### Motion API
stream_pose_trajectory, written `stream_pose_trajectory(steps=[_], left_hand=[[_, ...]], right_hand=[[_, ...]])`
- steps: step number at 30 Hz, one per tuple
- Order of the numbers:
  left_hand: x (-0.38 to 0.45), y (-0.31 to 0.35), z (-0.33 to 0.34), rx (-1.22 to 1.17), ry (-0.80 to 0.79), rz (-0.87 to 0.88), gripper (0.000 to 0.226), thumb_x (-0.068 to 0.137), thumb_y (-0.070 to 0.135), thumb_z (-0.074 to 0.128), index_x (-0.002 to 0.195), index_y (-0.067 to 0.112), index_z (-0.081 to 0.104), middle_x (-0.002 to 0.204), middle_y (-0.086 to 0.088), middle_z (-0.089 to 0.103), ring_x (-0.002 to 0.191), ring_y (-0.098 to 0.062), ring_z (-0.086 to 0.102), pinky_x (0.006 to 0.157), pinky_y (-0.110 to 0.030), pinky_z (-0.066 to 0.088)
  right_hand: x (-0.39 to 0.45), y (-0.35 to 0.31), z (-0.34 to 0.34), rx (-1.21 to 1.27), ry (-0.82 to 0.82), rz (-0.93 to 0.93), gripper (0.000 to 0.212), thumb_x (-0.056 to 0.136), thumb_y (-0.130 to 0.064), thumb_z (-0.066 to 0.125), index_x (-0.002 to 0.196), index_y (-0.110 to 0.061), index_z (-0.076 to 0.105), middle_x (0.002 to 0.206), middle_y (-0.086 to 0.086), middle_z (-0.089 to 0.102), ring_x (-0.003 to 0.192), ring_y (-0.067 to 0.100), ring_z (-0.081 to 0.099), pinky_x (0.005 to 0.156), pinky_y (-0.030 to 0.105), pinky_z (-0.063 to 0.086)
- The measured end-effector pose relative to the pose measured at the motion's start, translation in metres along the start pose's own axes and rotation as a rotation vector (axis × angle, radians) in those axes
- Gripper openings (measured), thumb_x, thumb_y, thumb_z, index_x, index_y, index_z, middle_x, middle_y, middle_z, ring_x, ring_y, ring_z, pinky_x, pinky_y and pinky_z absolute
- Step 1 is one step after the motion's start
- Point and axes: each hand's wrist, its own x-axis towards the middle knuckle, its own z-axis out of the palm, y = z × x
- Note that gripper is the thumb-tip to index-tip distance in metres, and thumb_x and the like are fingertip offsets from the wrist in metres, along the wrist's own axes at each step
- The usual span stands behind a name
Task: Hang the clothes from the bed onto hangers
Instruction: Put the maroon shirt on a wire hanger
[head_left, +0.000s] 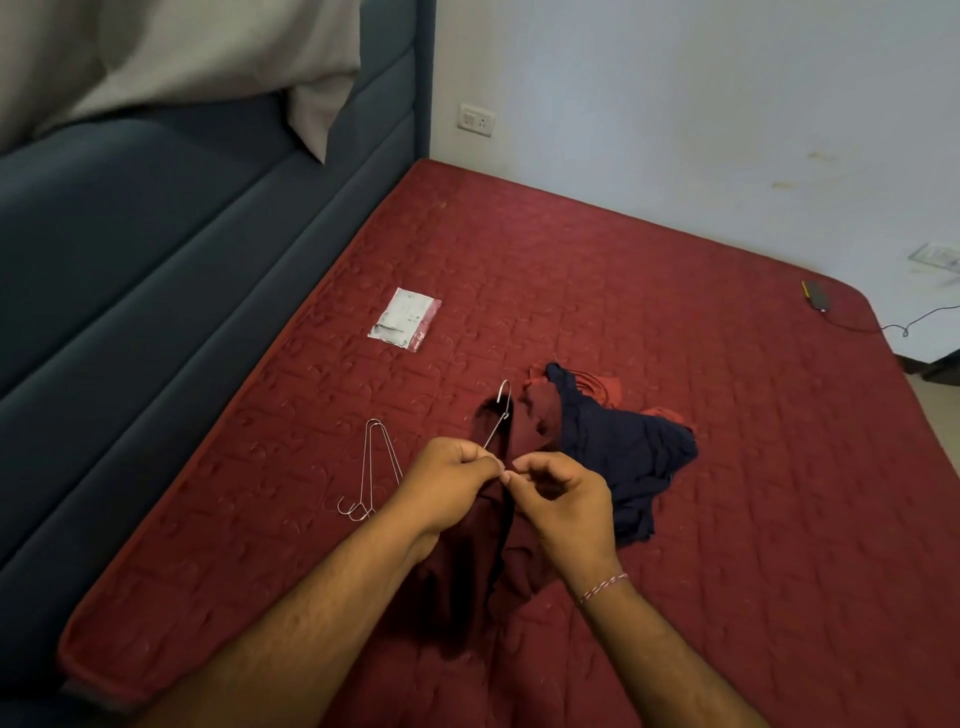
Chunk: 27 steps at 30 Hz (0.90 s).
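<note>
A dark red quilted mattress (675, 415) fills most of the scene, running from the near edge to a pale wall at the far side, with a blue-grey padded headboard (156, 312) along its left and an off-white pillow (171, 57) leaning over that headboard at the far left. Right of centre lies a crumpled navy blue garment (623, 447) mixed with a lighter red cloth (605, 389), both resting on the mattress. A dark maroon garment (488, 577) hangs from the person's hands in the near centre — its lower part trails down onto the mattress between the forearms. The left hand (447, 488) has its fingers curled, pinching the maroon fabric together with the thin silver wire hanger (497, 418) whose hook points toward the far side just beyond the knuckles. The right hand (563, 499), with a red-and-white thread bracelet (602, 590) on its wrist, pinches the same fabric fingertip to fingertip beside the left. Just left of the hands, two more silver wire hangers (371, 467) lie together on the mattress, hooks toward the near side. Farther off sits a small flat white packet with a red edge (405, 319), and at the far right corner a small dark device with a cable (815, 297).
</note>
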Motion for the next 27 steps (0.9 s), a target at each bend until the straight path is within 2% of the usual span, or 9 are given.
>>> stream_pose_trajectory(steps=[2,5,7,10,13,16,19,24,27], left_hand=[[0.005,0.002,-0.004,0.034,-0.01,-0.007,0.022,0.088,0.008,0.07,0.07,0.018,0.078,0.071,-0.001,0.073,0.072,-0.011,0.063,0.076,-0.032,0.048],[0.011,0.001,-0.01,0.091,-0.026,-0.006,0.022,0.087,0.007,0.069,0.07,0.018,0.078,0.068,0.002,0.072,0.067,-0.008,0.062,0.073,-0.029,0.048],[0.015,0.001,-0.012,0.13,-0.025,0.004,0.021,0.087,0.008,0.068,0.07,0.015,0.077,0.064,0.002,0.068,0.063,-0.009,0.057,0.067,-0.029,0.045],[0.022,-0.001,-0.012,0.277,0.0,0.066,0.024,0.09,0.012,0.064,0.069,0.0,0.066,0.058,0.0,0.048,0.056,-0.012,0.04,0.058,-0.033,0.032],[0.025,0.0,-0.012,0.463,-0.017,0.137,0.028,0.091,0.018,0.061,0.063,0.012,0.062,0.052,0.008,0.048,0.052,-0.011,0.043,0.057,-0.033,0.035],[0.024,0.001,-0.009,0.598,-0.024,0.201,0.017,0.094,0.027,0.061,0.078,0.026,0.066,0.066,0.01,0.063,0.069,-0.014,0.062,0.066,-0.033,0.045],[0.024,-0.005,-0.008,0.535,-0.004,0.222,0.005,0.097,0.03,0.062,0.096,0.028,0.066,0.083,0.009,0.069,0.081,-0.012,0.065,0.077,-0.033,0.051],[0.026,-0.013,-0.011,0.466,-0.047,0.303,0.008,0.095,0.024,0.07,0.093,0.031,0.072,0.088,0.016,0.072,0.086,0.002,0.065,0.08,-0.022,0.05],[0.026,-0.012,-0.009,0.469,-0.02,0.325,0.007,0.092,0.023,0.073,0.092,0.029,0.075,0.088,0.017,0.074,0.087,0.003,0.066,0.079,-0.018,0.049]], right_hand=[[0.003,-0.001,0.0,-0.125,-0.01,-0.086,0.018,0.079,-0.004,0.087,0.085,-0.019,0.077,0.081,-0.005,0.074,0.072,0.01,0.068,0.067,0.013,0.052],[0.007,-0.003,0.004,-0.234,-0.021,-0.147,0.031,0.077,-0.004,0.087,0.083,-0.032,0.074,0.079,-0.012,0.073,0.071,0.006,0.068,0.064,0.009,0.049],[0.01,-0.003,0.006,-0.274,-0.03,-0.162,0.028,0.076,-0.005,0.084,0.08,-0.031,0.074,0.075,-0.012,0.072,0.068,0.007,0.068,0.062,0.01,0.048],[0.014,-0.004,0.011,-0.316,-0.022,-0.168,0.023,0.074,-0.005,0.079,0.076,-0.026,0.073,0.068,-0.01,0.067,0.062,0.009,0.064,0.06,0.011,0.045],[0.014,-0.003,0.016,-0.335,0.039,-0.178,0.026,0.072,-0.003,0.076,0.072,-0.029,0.069,0.064,-0.009,0.063,0.06,0.01,0.061,0.059,0.012,0.044],[0.013,-0.001,0.02,-0.268,0.138,-0.092,0.032,0.073,-0.002,0.078,0.072,-0.032,0.068,0.064,-0.009,0.064,0.057,0.006,0.059,0.057,0.013,0.045],[0.014,-0.001,0.025,-0.174,0.16,0.042,0.026,0.075,-0.001,0.078,0.071,-0.026,0.07,0.06,-0.009,0.064,0.054,0.001,0.054,0.054,0.014,0.045],[0.015,-0.004,0.025,0.136,0.152,0.297,0.022,0.081,0.007,0.074,0.068,-0.007,0.064,0.054,-0.008,0.05,0.047,0.001,0.039,0.046,0.015,0.036],[0.013,-0.005,0.025,0.22,0.18,0.351,0.032,0.083,0.012,0.069,0.062,-0.007,0.053,0.047,-0.009,0.044,0.042,0.0,0.033,0.042,0.017,0.031]])
